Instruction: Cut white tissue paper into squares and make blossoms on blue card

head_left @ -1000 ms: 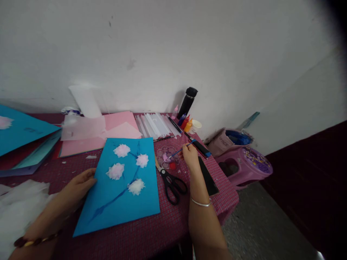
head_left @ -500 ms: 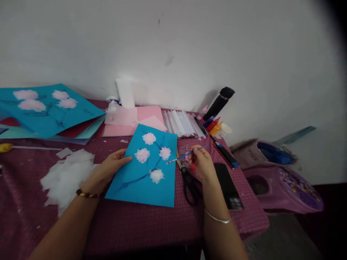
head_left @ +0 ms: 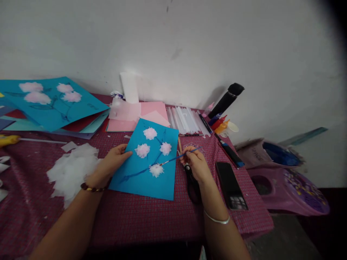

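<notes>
"What are you seeing from your end?"

"Through the head view I'm watching a blue paper sheet (head_left: 146,186) lying in front of me on the counter (head_left: 135,224). My left hand (head_left: 115,160) is waiting at its nine o'clock, thumb pressing over the edge; those fingers are clamping on the paper, though some of them are hiding from me."

"And the right hand (head_left: 193,160)?"

"It's working from three o'clock. Its fingers are closing together around a thin blue paintbrush (head_left: 176,158), and the bristles are pointing down and left, meeting the lowest white tissue flower (head_left: 156,170) at about its two o'clock. I'm not managing to tell whether they're pressing in."

"What else is showing on the sheet?"

"Three pinkish flowers are sitting above that one, near eleven, twelve and two o'clock, and a dark blue painted branch is running between them."

"And around it?"

"Black-handled scissors (head_left: 193,187) are lying at the right hand's six o'clock, partly under the wrist, and a black phone (head_left: 231,186) is resting at its four. A white tissue pile (head_left: 73,171) is spreading beyond the left hand, at nine."
</notes>
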A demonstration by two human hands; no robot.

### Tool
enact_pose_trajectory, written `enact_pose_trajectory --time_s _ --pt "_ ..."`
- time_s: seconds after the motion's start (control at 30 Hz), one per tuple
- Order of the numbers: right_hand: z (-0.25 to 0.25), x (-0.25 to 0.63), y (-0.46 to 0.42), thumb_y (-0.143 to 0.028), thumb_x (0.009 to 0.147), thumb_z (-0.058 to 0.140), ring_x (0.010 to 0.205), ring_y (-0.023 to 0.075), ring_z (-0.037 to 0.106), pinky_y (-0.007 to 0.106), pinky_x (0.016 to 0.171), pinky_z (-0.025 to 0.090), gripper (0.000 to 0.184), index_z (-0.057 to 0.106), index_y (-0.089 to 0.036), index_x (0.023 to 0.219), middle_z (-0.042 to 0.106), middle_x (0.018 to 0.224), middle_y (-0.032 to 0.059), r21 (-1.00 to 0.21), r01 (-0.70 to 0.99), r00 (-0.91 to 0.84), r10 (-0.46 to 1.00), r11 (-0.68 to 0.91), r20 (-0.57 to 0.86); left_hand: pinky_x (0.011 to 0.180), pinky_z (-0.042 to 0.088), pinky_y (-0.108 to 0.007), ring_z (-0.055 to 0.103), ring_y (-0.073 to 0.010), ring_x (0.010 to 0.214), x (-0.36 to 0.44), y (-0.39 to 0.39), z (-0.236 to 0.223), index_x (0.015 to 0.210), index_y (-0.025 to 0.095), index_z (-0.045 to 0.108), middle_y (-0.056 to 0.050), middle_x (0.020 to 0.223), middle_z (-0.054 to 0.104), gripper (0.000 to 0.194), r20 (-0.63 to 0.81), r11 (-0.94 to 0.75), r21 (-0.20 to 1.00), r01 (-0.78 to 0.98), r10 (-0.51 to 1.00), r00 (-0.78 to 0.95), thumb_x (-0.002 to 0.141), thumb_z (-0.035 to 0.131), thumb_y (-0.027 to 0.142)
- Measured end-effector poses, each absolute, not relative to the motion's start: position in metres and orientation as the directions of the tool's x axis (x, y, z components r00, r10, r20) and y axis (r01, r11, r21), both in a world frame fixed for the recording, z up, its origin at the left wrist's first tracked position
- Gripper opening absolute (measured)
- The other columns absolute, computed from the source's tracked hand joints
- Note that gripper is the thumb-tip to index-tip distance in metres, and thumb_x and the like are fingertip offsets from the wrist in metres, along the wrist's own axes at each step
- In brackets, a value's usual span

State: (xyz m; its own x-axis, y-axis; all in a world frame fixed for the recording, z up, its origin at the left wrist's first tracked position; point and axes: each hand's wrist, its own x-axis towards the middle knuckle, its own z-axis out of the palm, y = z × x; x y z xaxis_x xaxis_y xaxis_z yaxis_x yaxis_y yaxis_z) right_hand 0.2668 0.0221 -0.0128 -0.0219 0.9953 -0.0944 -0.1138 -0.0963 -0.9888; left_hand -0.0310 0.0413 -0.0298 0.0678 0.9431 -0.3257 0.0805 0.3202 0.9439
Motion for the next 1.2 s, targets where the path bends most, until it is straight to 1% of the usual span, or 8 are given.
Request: enact_pose_trajectory --time_s 0.2,0.33,0.47,0.53,0.63,0.8,1.0,1.2 --pt "-0.01 0.266 0.02 -0.023 0.073 0.056 0.057 0.0133 0.06 0.024 0.057 0.045 0.009 0.064 -0.019 0.073 0.065 0.061 -0.0017 -0.992 -0.03 -0.203 0.973 -0.121 -0.112 0.069 0.055 -0.035 0.069 -0.0238 0.078 -0.03 0.042 -0.028 0.104 0.016 0.064 -0.005 0.088 0.074 0.042 -0.302 0.292 0.943 0.158 0.952 0.044 0.068 0.068 0.038" --pt "-0.008 0.272 0.02 -0.025 0.076 0.052 0.058 0.0119 0.06 0.023 0.06 0.045 0.013 0.064 -0.02 0.075 0.064 0.062 -0.0028 -0.995 -0.019 -0.217 0.972 -0.096 -0.089 0.065 0.054 -0.034 0.068 -0.022 0.071 -0.029 0.042 -0.028 0.101 0.017 0.064 -0.005 0.088 0.074 0.04 -0.323 0.314 0.937 0.152 0.946 0.035 0.067 0.068 0.037" --pt "-0.007 0.274 0.02 -0.027 0.073 0.059 0.058 0.0138 0.061 0.025 0.059 0.048 0.01 0.064 -0.019 0.073 0.066 0.062 -0.001 -0.996 0.017 -0.244 0.965 -0.093 -0.094 0.068 0.055 -0.034 0.069 -0.023 0.074 -0.028 0.042 -0.026 0.102 0.017 0.065 -0.005 0.087 0.074 0.045 -0.329 0.32 0.937 0.142 0.943 0.046 0.064 0.069 0.041" --pt "-0.006 0.281 0.022 -0.032 0.075 0.059 0.057 0.0143 0.061 0.025 0.056 0.048 0.013 0.062 -0.019 0.076 0.065 0.062 -0.0008 -0.997 0.035 -0.167 0.983 -0.073 -0.077 0.071 0.056 -0.035 0.069 -0.0251 0.081 -0.028 0.04 -0.023 0.106 0.017 0.063 -0.006 0.093 0.074 0.05 -0.346 0.336 0.93 0.152 0.937 0.047 0.065 0.069 0.044" --pt "-0.003 0.306 0.026 -0.041 0.084 0.048 0.053 0.0129 0.058 0.024 0.053 0.046 0.021 0.055 -0.022 0.081 0.062 0.061 -0.003 -0.997 0.074 0.111 0.994 0.0 0.008 0.074 0.056 -0.036 0.068 -0.027 0.09 -0.03 0.039 -0.019 0.114 0.018 0.058 -0.007 0.105 0.072 0.055 -0.379 0.36 0.909 0.211 0.924 0.057 0.07 0.068 0.049" --pt "-0.005 0.348 0.032 -0.044 0.086 0.044 0.047 0.0136 0.051 0.024 0.048 0.042 0.023 0.047 -0.024 0.075 0.054 0.054 -0.0054 -0.968 0.247 0.453 0.879 0.036 0.149 0.074 0.058 -0.035 0.068 -0.0294 0.093 -0.038 0.045 -0.029 0.114 0.019 0.056 -0.008 0.107 0.072 0.061 -0.398 0.367 0.892 0.266 0.914 0.076 0.065 0.073 0.051" --pt "-0.007 0.361 0.035 -0.038 0.086 0.046 0.052 0.0171 0.052 0.027 0.053 0.041 0.019 0.051 -0.024 0.074 0.054 0.054 -0.0036 -0.892 0.451 0.533 0.811 -0.029 0.243 0.07 0.059 -0.035 0.07 -0.0287 0.085 -0.041 0.051 -0.042 0.11 0.024 0.056 -0.004 0.1 0.074 0.061 -0.427 0.399 0.876 0.272 0.903 0.052 0.06 0.075 0.053" --pt "-0.004 0.362 0.033 -0.032 0.085 0.047 0.059 0.0188 0.054 0.028 0.061 0.04 0.016 0.055 -0.023 0.073 0.057 0.058 -0.0014 -0.824 0.563 0.489 0.83 -0.065 0.268 0.07 0.06 -0.036 0.071 -0.0294 0.082 -0.041 0.049 -0.04 0.111 0.025 0.056 -0.003 0.092 0.076 0.063 -0.437 0.409 0.871 0.273 0.898 0.049 0.059 0.076 0.054"
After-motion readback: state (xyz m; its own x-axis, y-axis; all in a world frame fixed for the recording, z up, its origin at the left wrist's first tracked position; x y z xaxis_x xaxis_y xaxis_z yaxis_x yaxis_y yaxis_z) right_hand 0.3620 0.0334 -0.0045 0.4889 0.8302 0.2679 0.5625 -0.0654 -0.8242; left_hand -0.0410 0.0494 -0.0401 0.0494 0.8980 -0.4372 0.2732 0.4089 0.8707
